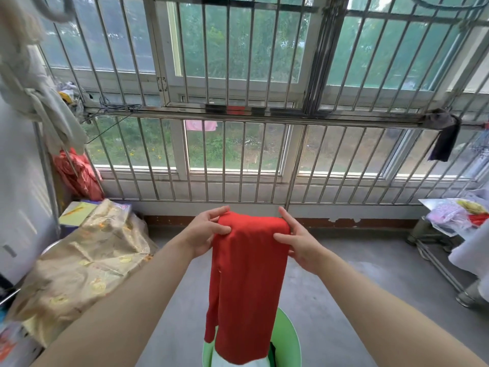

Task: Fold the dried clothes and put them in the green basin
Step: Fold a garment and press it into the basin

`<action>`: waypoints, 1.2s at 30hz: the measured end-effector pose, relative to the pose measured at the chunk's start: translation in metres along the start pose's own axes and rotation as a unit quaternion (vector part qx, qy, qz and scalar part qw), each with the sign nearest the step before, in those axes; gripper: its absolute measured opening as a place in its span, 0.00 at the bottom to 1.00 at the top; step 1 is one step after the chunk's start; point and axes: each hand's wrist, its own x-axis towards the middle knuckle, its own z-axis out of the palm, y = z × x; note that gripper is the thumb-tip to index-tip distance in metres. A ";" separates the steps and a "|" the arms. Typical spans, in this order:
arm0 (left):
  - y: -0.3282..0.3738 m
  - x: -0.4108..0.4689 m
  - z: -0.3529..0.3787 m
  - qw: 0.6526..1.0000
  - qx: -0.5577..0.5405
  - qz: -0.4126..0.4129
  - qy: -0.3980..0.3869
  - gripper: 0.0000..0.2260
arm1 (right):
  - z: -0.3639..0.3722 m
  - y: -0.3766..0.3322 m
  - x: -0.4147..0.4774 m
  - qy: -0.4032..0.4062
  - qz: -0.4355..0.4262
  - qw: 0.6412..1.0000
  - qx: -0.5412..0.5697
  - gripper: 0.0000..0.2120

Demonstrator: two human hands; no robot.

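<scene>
**Q:** Where is the garment relative to the basin?

**A:** The red garment [246, 274] hangs folded lengthwise, directly above the green basin [287, 337]. Its lower edge covers part of the basin's mouth, where white cloth [232, 362] shows.

**Q:** State of each grip?

**A:** The left hand [205, 231] pinches the garment's upper left corner between thumb and fingers. The right hand [299, 242] holds the upper right edge, thumb on the front face. Both grips are narrow and closed on the fabric.

**Q:** Surface and room?

**A:** The basin stands on a grey concrete floor [344, 300]. Beyond the basin, a barred window [238, 154] spans the wall, with greenery outside. Left of the basin lies a heap draped in gold cloth [87, 260], with a red bag [79, 173] behind it. To the basin's right stands a metal rack [436, 268]. High to the right, a dark rag [444, 136] hangs from the bars.
</scene>
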 end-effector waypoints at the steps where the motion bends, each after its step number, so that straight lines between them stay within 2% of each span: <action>1: 0.001 0.000 0.001 1.000 -0.007 -0.001 0.011 0.27 | 0.001 0.000 0.001 0.012 -0.007 1.000 -0.003 0.37; 3: -0.001 0.001 0.003 0.999 0.011 -0.009 0.047 0.21 | 0.004 0.002 0.005 0.051 -0.032 0.998 -0.036 0.36; 6: -0.008 0.004 0.003 0.990 0.106 0.010 0.092 0.16 | 0.011 0.004 0.008 0.101 -0.067 0.987 -0.102 0.37; 9: -0.009 0.001 0.003 0.972 0.223 0.051 0.051 0.21 | 0.013 0.003 0.013 0.120 -0.065 0.988 -0.076 0.39; 10: -0.009 -0.002 0.004 0.955 0.288 0.066 0.034 0.24 | 0.012 0.002 0.013 0.131 -0.061 0.986 -0.079 0.39; 13: -0.017 -0.005 0.007 0.873 0.481 0.082 0.014 0.32 | 0.008 0.002 0.014 0.161 -0.074 0.977 -0.116 0.41; 15: -0.024 -0.005 0.010 0.838 0.536 0.099 0.022 0.32 | 0.008 0.000 0.011 0.146 -0.101 0.971 -0.159 0.42; 17: -0.026 -0.004 0.010 0.822 0.557 0.114 0.038 0.29 | 0.008 -0.004 0.006 0.077 -0.127 0.965 -0.216 0.42; 18: -0.025 -0.004 0.009 0.815 0.565 0.121 0.045 0.28 | 0.008 -0.005 0.005 0.037 -0.129 0.954 -0.268 0.42; 20: -0.020 -0.004 0.008 0.805 0.576 0.134 0.050 0.26 | 0.009 -0.006 0.004 -0.016 -0.106 0.904 -0.414 0.42; 23: -0.013 -0.004 0.010 0.825 0.546 0.144 0.039 0.23 | 0.011 -0.001 0.003 0.003 -0.084 0.837 -0.541 0.40; 26: -0.010 -0.007 0.011 0.865 0.480 0.145 0.023 0.21 | 0.012 0.003 0.001 0.073 -0.116 0.821 -0.554 0.31; 30: -0.008 -0.008 0.010 0.908 0.394 0.141 0.010 0.19 | 0.009 0.001 0.001 0.132 -0.145 0.818 -0.540 0.10; 34: -0.007 -0.008 0.008 0.932 0.326 0.156 0.034 0.18 | 0.001 0.000 0.007 0.161 -0.132 0.845 -0.492 0.12; 36: -0.006 -0.010 0.007 0.949 0.259 0.173 0.048 0.18 | -0.003 -0.001 0.007 0.164 -0.118 0.884 -0.422 0.13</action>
